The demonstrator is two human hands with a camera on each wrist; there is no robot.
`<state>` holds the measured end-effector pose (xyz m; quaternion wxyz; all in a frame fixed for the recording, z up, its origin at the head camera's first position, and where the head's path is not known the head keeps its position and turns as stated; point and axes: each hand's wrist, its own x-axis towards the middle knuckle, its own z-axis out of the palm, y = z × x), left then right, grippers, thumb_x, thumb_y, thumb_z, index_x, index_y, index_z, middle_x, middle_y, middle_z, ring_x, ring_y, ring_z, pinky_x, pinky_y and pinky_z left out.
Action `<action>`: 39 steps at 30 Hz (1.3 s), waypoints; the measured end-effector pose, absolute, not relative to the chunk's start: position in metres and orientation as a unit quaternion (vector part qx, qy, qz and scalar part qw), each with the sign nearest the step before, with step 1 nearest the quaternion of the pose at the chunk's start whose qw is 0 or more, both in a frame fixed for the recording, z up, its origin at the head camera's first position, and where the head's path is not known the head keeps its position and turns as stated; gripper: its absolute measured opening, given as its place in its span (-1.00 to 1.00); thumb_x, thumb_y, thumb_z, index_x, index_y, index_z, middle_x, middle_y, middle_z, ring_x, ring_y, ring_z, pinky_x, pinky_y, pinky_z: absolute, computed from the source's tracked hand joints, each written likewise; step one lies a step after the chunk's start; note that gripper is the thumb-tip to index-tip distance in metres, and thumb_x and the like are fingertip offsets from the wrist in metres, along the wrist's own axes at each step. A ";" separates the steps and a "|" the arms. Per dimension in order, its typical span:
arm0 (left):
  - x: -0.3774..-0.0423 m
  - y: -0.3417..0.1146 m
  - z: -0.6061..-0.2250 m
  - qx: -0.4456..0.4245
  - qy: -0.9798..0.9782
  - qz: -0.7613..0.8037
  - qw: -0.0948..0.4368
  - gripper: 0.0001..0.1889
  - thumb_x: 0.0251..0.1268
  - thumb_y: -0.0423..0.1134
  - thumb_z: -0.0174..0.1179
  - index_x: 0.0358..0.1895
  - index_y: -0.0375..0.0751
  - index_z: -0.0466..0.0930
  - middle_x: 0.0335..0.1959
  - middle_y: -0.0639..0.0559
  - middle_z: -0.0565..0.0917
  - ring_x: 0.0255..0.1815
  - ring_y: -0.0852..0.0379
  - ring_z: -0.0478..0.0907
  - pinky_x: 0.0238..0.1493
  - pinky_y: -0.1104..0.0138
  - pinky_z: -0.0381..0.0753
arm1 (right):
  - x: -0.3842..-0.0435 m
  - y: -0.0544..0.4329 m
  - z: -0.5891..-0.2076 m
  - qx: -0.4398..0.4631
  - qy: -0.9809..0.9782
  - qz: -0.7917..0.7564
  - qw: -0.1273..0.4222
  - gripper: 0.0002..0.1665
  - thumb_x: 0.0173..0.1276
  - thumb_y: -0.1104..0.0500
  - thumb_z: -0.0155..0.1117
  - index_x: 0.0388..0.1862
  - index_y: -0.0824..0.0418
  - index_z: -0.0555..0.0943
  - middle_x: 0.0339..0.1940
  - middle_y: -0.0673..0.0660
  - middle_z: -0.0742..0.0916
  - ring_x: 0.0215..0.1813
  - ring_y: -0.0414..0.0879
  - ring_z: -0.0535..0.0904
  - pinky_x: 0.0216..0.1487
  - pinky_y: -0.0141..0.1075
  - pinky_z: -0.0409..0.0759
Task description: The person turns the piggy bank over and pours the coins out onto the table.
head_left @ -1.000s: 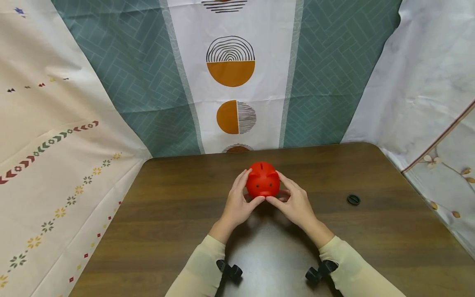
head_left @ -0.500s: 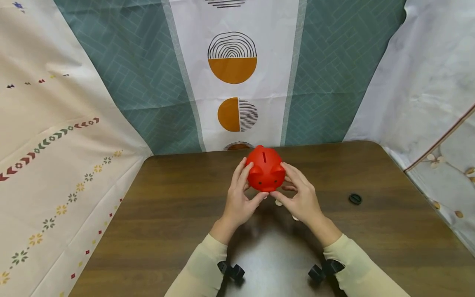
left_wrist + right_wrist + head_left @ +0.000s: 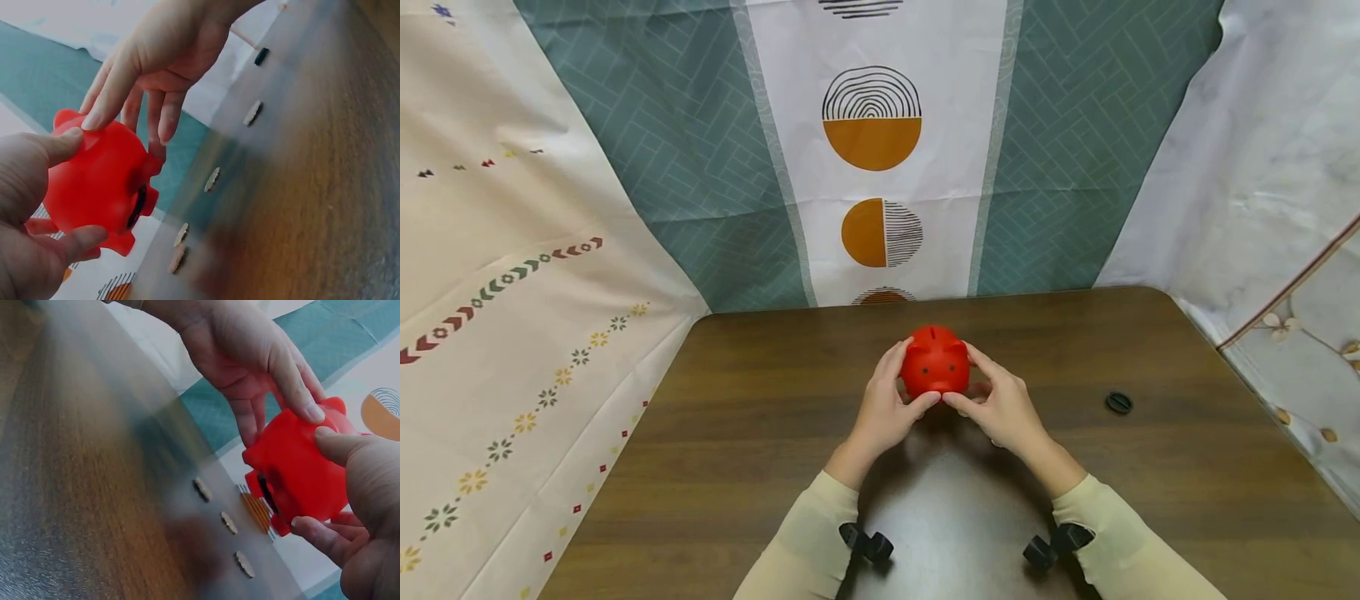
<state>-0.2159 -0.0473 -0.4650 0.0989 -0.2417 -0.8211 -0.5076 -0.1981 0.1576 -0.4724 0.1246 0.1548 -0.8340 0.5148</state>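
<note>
Between both hands is a red piggy bank (image 3: 936, 367), its snout toward me and a slot on top. My left hand (image 3: 883, 408) grips its left side, and my right hand (image 3: 1003, 412) grips the right; both thumbs meet at the snout. In the left wrist view, the piggy bank (image 3: 94, 181) hangs above the table with a dark round hole in its belly. Several coins (image 3: 212, 179) lie on the wood below it. From the right wrist, coins (image 3: 229, 523) also show under the piggy bank (image 3: 306, 469). In the head view the hands mostly cover them.
A small black oval plug (image 3: 1118, 403) lies on the brown wooden table (image 3: 760, 467), right of the hands. Patterned cloth (image 3: 737, 167) hangs behind the table's far edge, with pale cloths at both sides.
Half a second ago the piggy bank was higher and nearer the head camera, with coins showing before it. It is lower again now, still in both hands.
</note>
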 end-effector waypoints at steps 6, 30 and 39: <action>-0.214 -0.046 -0.465 -0.270 -0.812 -0.500 0.131 -0.13 0.11 -0.16 0.41 0.48 -0.03 0.12 0.44 0.01 0.20 0.22 -0.03 0.42 -0.12 0.29 0.66 | -0.198 0.158 -0.474 0.189 -0.821 0.503 0.192 -0.05 0.04 0.01 0.55 0.42 -0.03 0.35 0.14 0.09 0.61 -0.27 -0.08 0.72 -0.30 -0.32 0.69; -0.215 -0.044 -0.471 -0.272 -0.802 -0.510 0.151 -0.12 0.08 -0.15 0.43 0.47 -0.04 0.15 0.45 -0.01 0.19 0.21 -0.05 0.45 -0.11 0.25 0.66 | -0.196 0.158 -0.474 0.188 -0.824 0.501 0.188 -0.02 0.04 0.03 0.56 0.44 -0.10 0.32 0.20 0.07 0.58 -0.23 -0.04 0.73 -0.28 -0.33 0.68; -0.210 -0.047 -0.457 -0.252 -0.808 -0.520 0.114 -0.13 0.09 -0.15 0.42 0.48 -0.02 0.14 0.39 0.04 0.27 0.10 0.00 0.52 -0.22 0.33 0.68 | -0.194 0.157 -0.466 0.178 -0.830 0.505 0.154 -0.06 0.09 -0.05 0.51 0.45 -0.11 0.31 0.08 0.06 0.61 -0.31 -0.13 0.71 -0.32 -0.33 0.68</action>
